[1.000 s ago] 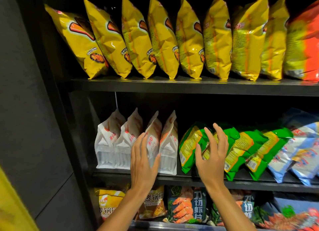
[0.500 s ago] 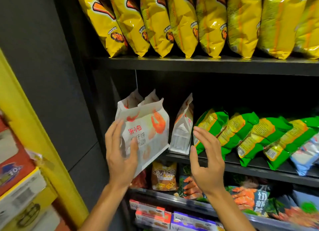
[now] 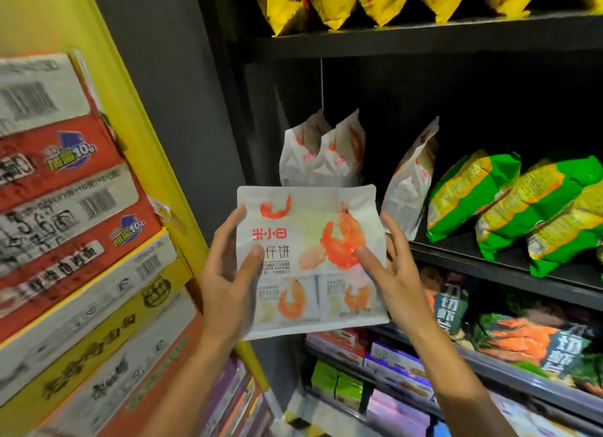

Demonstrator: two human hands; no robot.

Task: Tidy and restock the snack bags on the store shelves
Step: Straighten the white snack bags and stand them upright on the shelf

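The white shrimp-cracker bag (image 3: 311, 260) sits mid-frame, off the shelf, printed front to the camera, probably for checking before re-facing. The left hand (image 3: 226, 273) and right hand (image 3: 390, 270) pinch its side edges, fingers curled behind, thumbs in front. Three matching white bags (image 3: 321, 154) stand behind on the middle shelf (image 3: 489, 270), green bags (image 3: 470, 192) at right.
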